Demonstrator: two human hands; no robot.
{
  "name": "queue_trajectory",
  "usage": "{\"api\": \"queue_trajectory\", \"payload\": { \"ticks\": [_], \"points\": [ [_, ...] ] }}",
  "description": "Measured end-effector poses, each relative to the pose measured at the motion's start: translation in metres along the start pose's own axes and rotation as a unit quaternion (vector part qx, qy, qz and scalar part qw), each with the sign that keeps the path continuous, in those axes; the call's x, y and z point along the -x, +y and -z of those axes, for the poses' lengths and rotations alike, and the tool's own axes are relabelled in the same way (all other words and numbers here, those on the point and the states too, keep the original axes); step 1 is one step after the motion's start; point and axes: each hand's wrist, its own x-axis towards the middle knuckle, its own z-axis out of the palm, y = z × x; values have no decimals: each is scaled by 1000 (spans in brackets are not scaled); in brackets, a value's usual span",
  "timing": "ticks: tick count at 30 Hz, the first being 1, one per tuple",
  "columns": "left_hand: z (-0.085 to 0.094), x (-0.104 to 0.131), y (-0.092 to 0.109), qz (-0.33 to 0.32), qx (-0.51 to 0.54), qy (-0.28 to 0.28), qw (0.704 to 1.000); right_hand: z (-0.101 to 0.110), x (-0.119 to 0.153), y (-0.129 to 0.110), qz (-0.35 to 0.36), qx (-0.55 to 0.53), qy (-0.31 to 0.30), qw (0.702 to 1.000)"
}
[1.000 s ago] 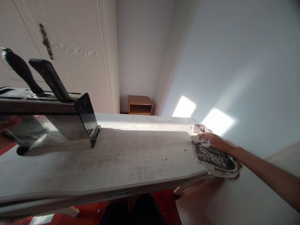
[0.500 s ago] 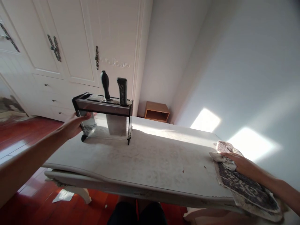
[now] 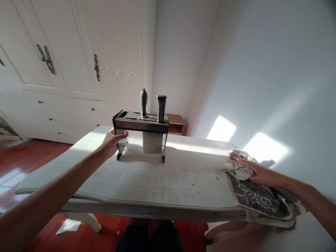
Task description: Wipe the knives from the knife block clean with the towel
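A knife block (image 3: 140, 125) with clear sides and a dark top stands upright on the white table (image 3: 157, 185). Two black-handled knives sit in its slots; one shows a broad blade (image 3: 152, 142) through the clear wall. Around the block's left end my left hand (image 3: 113, 140) is closed, thumb on the front face. At the table's right end, my right hand (image 3: 258, 172) grips a crumpled pale cloth (image 3: 240, 171). Beneath that hand lies a folded grey patterned mat (image 3: 262, 197), partly hanging past the table edge.
White cabinets (image 3: 65, 52) with dark handles stand behind on the left. A small wooden shelf box (image 3: 175, 122) is behind the table, beside the wall (image 3: 262, 70). White paper (image 3: 68, 226) lies on the red floor. Small dark crumbs dot the tabletop.
The knife block, with my left hand on it, has moved rightward along the table. My right hand has lifted a bit and bunched the cloth and mat corner; the view has shifted too.
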Motion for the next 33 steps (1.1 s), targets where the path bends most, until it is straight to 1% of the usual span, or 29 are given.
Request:
{"api": "queue_trajectory", "payload": {
  "ticks": [1,3,5,6,8,11,14,18,23,25,28,33],
  "points": [
    [-10,0,-4,-3,3,-4,1000,3,3,-3,-2,-8,-37,999],
    [-31,-1,-13,-9,7,-6,1000,8,8,-12,-8,-20,-86,996],
    [-52,-2,-21,-16,8,-12,1000,10,12,-22,-12,-27,-90,996],
    [-63,-3,-25,-18,8,-18,1000,10,13,-28,-5,-30,-82,996],
    [-84,-4,-34,-20,7,-36,999,4,15,-37,-1,-40,-35,999],
    [-116,-4,-46,-24,2,-63,998,-14,19,-49,10,-73,44,996],
    [-149,-3,-56,-33,-3,-80,996,-32,25,-58,33,-92,94,991],
    [-191,-1,-66,-41,-9,-96,995,-41,33,-64,53,-138,121,982],
    [-235,-3,-85,-67,-15,-123,990,-45,35,-60,23,-203,181,962],
    [-251,-4,-94,-83,-26,-117,989,-47,33,-57,18,-221,196,955],
    [-272,-5,-105,-85,-40,-109,990,-50,30,-56,20,-237,208,949],
    [-302,-8,-119,-77,-66,-111,989,-52,29,-56,15,-254,202,946]
  ]
}}
